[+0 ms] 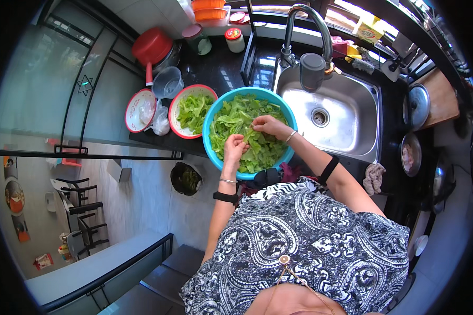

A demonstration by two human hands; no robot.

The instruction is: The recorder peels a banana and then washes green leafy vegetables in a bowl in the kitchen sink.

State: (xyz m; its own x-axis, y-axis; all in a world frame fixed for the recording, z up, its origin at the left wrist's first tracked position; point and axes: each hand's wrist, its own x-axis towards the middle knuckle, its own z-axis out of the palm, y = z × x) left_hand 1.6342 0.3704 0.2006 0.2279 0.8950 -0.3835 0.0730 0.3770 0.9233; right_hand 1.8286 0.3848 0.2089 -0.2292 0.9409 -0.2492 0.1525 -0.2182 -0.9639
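Observation:
A large turquoise plastic basin [207, 147] full of green lettuce leaves [236, 118] stands at the counter's front edge, left of the sink. Over the leaves, my left hand [235, 149] has its fingers curled on a lettuce leaf. My right hand [270, 126] is just above and to the right, its thumb and fingertips pinched together on a leaf's edge. The fingers partly hide what they grip. Touching the basin's left side is a red-rimmed white bowl [176, 122] with more lettuce in it.
Right of the basin is a steel sink [339, 134] under a curved faucet [289, 31]. To the left are a red-rimmed bowl [132, 118], plastic bags [160, 124], a clear container [168, 82] and a red saucepan [151, 43]. A black-lined bin [185, 179] stands on the floor below.

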